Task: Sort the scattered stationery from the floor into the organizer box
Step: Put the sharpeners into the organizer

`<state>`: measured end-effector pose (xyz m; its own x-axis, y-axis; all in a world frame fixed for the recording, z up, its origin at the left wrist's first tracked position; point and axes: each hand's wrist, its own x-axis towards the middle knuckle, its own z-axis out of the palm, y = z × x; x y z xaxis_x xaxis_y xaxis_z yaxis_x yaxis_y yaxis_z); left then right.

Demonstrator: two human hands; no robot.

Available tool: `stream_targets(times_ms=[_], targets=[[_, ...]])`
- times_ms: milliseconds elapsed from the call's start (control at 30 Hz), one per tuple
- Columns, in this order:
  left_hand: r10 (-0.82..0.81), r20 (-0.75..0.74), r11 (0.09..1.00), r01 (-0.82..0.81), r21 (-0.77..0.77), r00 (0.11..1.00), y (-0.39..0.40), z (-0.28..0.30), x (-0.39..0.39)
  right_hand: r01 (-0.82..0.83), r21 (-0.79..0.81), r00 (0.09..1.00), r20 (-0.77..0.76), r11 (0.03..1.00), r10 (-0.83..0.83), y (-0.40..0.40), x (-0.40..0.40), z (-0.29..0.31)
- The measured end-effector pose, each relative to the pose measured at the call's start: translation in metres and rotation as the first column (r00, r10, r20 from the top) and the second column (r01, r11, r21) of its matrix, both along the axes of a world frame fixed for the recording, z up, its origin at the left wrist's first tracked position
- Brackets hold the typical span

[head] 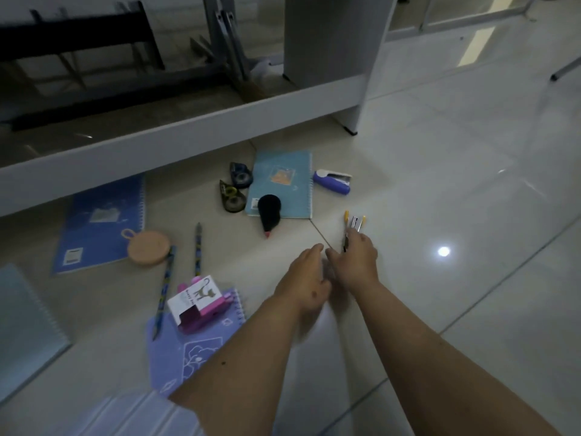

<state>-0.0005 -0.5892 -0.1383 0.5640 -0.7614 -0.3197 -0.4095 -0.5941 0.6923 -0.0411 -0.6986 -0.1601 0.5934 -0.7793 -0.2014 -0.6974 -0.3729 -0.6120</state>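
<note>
Right hand (356, 258) pinching small stationery beside staple remover (356, 222); left hand (306, 278) spread, empty. Better to gather both together, then carry off floor (440, 190).

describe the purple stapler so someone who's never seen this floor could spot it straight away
Find the light blue notebook lying on the floor in front of the long white desk base. The purple stapler lies just off its right edge, the only purple-and-white thing there.
</note>
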Motion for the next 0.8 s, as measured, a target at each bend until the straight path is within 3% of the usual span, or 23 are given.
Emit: stream_targets(times_ms=[167, 300, 400, 600, 800], targets=[[0.017, 0.06, 1.0, -0.018, 0.01, 0.998, -0.004, -0.015, 0.007, 0.004, -0.138, 1.0, 0.018, 0.99, -0.002, -0.001, 0.003, -0.014], [0.016, 0.028, 1.0, -0.016, -0.02, 0.999, 0.002, -0.019, 0.007, 0.154, -0.114, 0.984, 0.113, 0.982, -0.141, -0.001, 0.007, -0.011], [0.058, -0.045, 0.997, -0.06, -0.04, 0.997, 0.012, -0.016, 0.005, 0.141, -0.021, 0.986, 0.097, 0.99, -0.138, 0.008, 0.005, 0.0], [0.235, -0.268, 0.948, -0.281, -0.146, 0.934, 0.054, 0.008, 0.008, -0.144, 0.187, 0.974, 0.202, 0.972, 0.105, 0.058, 0.0, 0.034], [0.332, -0.117, 0.901, -0.351, -0.254, 0.936, 0.134, 0.052, 0.015, -0.518, 0.145, 0.813, 0.392, 0.843, 0.431, 0.127, 0.015, 0.082]])
